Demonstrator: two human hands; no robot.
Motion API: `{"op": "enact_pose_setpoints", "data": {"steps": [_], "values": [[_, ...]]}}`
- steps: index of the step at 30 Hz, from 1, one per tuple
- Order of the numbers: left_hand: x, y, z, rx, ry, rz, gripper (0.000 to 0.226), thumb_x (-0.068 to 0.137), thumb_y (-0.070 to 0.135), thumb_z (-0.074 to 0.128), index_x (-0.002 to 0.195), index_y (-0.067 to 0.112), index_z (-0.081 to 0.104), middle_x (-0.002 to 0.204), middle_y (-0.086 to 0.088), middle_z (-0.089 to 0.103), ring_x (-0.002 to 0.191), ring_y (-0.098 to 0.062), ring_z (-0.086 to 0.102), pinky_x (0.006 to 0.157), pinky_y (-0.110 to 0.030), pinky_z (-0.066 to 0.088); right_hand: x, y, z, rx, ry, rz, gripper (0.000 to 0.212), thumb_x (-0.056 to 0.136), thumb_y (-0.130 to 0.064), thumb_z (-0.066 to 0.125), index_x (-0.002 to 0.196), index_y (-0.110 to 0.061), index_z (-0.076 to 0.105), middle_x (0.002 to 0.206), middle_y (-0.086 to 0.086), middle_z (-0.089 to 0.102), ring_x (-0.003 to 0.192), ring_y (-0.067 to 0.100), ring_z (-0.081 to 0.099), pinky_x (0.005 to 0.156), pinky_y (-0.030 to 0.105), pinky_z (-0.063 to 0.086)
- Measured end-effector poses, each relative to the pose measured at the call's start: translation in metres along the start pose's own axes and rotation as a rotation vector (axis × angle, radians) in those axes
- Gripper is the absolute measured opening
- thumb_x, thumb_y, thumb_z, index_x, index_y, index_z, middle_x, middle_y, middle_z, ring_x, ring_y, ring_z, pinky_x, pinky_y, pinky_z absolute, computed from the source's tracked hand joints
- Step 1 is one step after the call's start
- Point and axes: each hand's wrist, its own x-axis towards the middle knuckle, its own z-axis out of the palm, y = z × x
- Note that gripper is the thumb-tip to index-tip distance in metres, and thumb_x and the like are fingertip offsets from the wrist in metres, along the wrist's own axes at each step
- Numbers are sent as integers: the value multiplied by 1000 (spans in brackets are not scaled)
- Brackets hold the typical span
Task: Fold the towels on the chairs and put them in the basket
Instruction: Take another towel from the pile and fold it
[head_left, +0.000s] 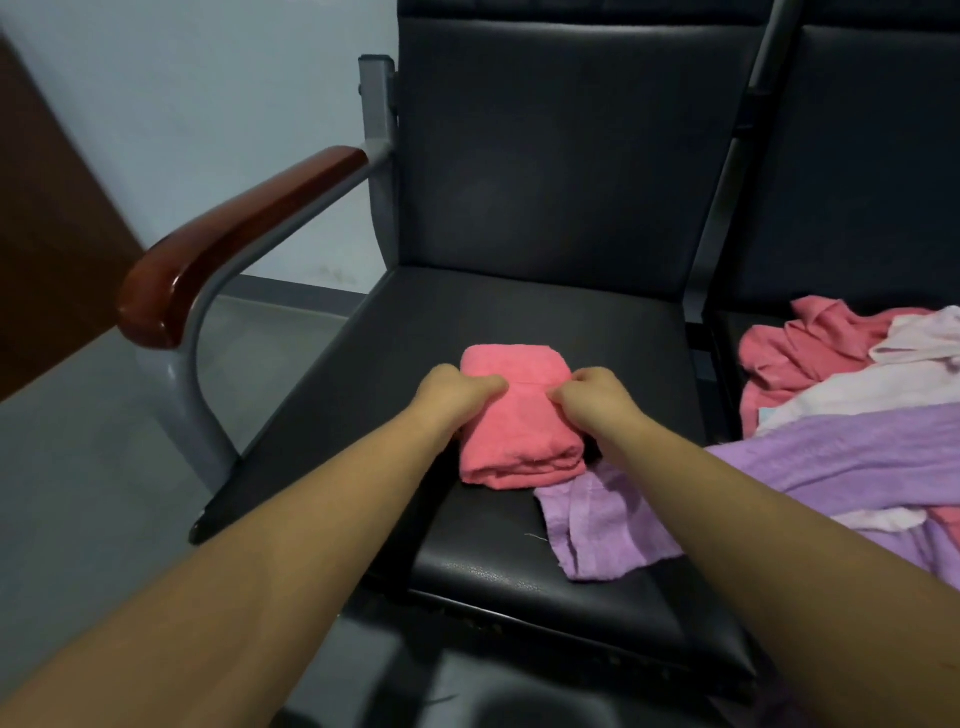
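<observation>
A folded pink towel (511, 431) lies in the middle of the black chair seat (519, 561). My left hand (457, 389) grips its left side with curled fingers. My right hand (597, 395) pinches a fold on its right side. A loose purple towel (779, 467) spreads from the neighbouring seat onto this one, one corner lying just beside the pink towel. Further right lie a crumpled pink towel (800, 348) and a white towel (883, 384) in a heap. No basket is in view.
The chair has a tall black backrest (561, 145) and a wooden armrest (234, 239) on a grey metal frame at the left. A second black chair (852, 156) adjoins on the right. Grey floor (78, 467) lies to the left, with a brown door beyond.
</observation>
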Motion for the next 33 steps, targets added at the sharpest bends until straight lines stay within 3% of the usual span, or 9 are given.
{"op": "enact_pose_setpoints", "data": {"steps": [4, 7, 10, 14, 18, 24, 27, 30, 33], "values": [[-11, 11, -3, -429, -178, -8, 34, 86, 18, 73, 117, 6, 66, 108, -15, 73, 87, -23, 70, 80, -35, 58, -11, -8, 0, 149, -26, -31, 27, 95, -26, 61, 92, -1, 71, 80, 12, 68, 67, 19, 59, 59, 30, 47], [-29, 23, -24, -589, -212, 75, 28, 90, 10, 67, 117, 14, 63, 103, -11, 73, 85, -22, 70, 70, -33, 59, -25, -22, 4, 346, -42, -52, 29, 95, -31, 62, 86, -5, 71, 86, 18, 72, 76, 25, 64, 71, 45, 56], [-54, 36, -55, -634, -214, 155, 29, 91, 16, 67, 119, 18, 61, 110, -13, 72, 100, -27, 70, 79, -41, 59, -49, -49, -1, 472, -66, -121, 30, 94, -38, 66, 96, -8, 70, 95, 11, 74, 91, 27, 70, 80, 42, 58], [-96, 42, -106, -772, -187, 223, 38, 88, 17, 67, 126, 15, 61, 115, -16, 70, 106, -33, 68, 85, -46, 59, -91, -86, -5, 769, -383, -17, 68, 75, -56, 80, 122, -9, 64, 111, 15, 74, 103, 32, 71, 95, 50, 54], [-136, 23, -158, -810, -113, 247, 40, 88, 17, 68, 127, 18, 61, 117, -15, 70, 105, -33, 69, 85, -48, 59, -134, -123, 13, 887, -650, -9, 61, 83, -44, 76, 133, -13, 57, 123, 19, 68, 114, 36, 66, 100, 55, 49], [-183, -51, -242, -843, 193, 252, 39, 89, 10, 66, 126, 17, 55, 113, -11, 68, 95, -26, 70, 71, -39, 59, -217, -185, 87, 586, -563, -176, 31, 86, -17, 76, 109, 2, 69, 107, 19, 73, 98, 32, 71, 90, 48, 58], [-208, -106, -280, -826, 329, 200, 36, 89, 6, 66, 124, 13, 58, 112, -12, 70, 94, -25, 70, 72, -39, 59, -252, -197, 142, 417, -598, -209, 40, 79, -20, 81, 109, 3, 68, 102, 19, 74, 86, 33, 72, 75, 41, 60], [-232, -171, -306, -794, 415, 137, 38, 89, 1, 66, 126, 10, 59, 114, -13, 70, 99, -29, 69, 84, -46, 59, -281, -196, 198, 281, -665, -180, 47, 70, -24, 87, 106, 0, 68, 100, 18, 74, 87, 32, 72, 79, 45, 60], [-254, -241, -325, -796, 485, 41, 36, 89, -1, 67, 122, 9, 59, 113, -14, 70, 91, -27, 69, 80, -45, 57, -311, -187, 256, 161, -742, -129, 47, 72, -16, 87, 108, 1, 65, 102, 17, 72, 87, 30, 70, 82, 46, 59]]}}
